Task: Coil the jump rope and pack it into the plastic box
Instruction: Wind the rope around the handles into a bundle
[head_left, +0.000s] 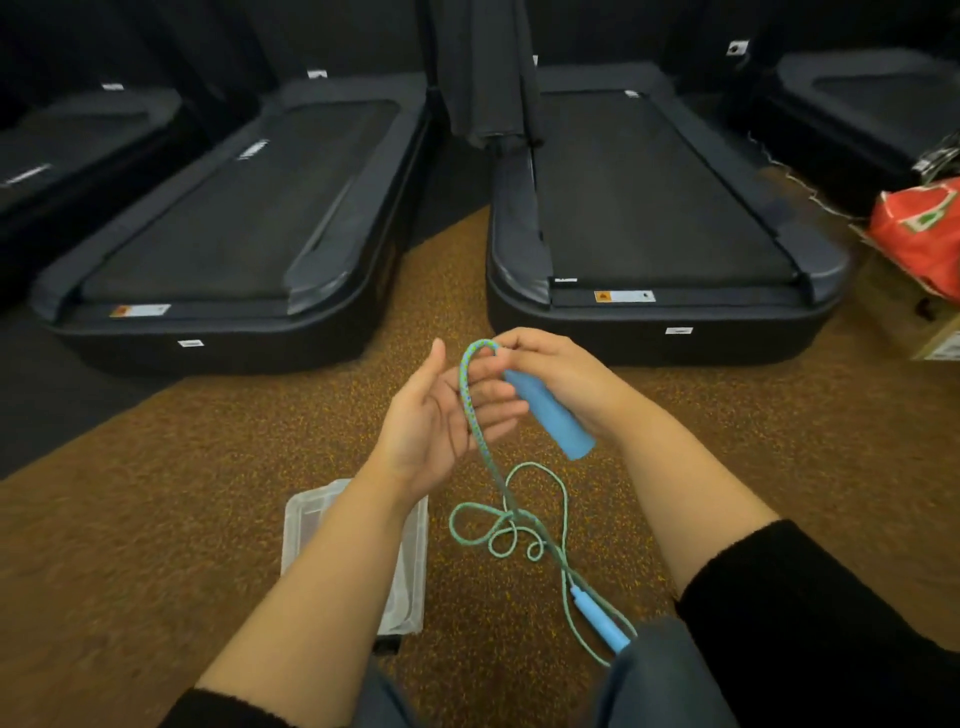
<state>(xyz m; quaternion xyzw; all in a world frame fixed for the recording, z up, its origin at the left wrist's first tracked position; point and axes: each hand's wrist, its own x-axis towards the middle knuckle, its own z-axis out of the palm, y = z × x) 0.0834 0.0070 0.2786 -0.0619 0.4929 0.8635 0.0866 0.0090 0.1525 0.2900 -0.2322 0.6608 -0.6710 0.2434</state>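
Note:
My right hand (558, 382) grips one blue handle (548, 413) of the jump rope and pinches the cord where it bends over at the handle's top. The teal cord (475, 415) runs down across my left hand (434, 423), whose palm is up and fingers are spread, the cord resting against them. Below, the cord lies in loose tangled loops (506, 530) on the floor. The second blue handle (600, 621) lies on the floor near my right knee. A clear plastic box (410, 571) sits on the floor under my left forearm, partly hidden.
Brown speckled floor all round. Two black treadmills (223, 249) (660, 223) stand ahead, with more at the far left and right. A red bag (922, 228) on a cardboard box (914, 317) sits at the right edge.

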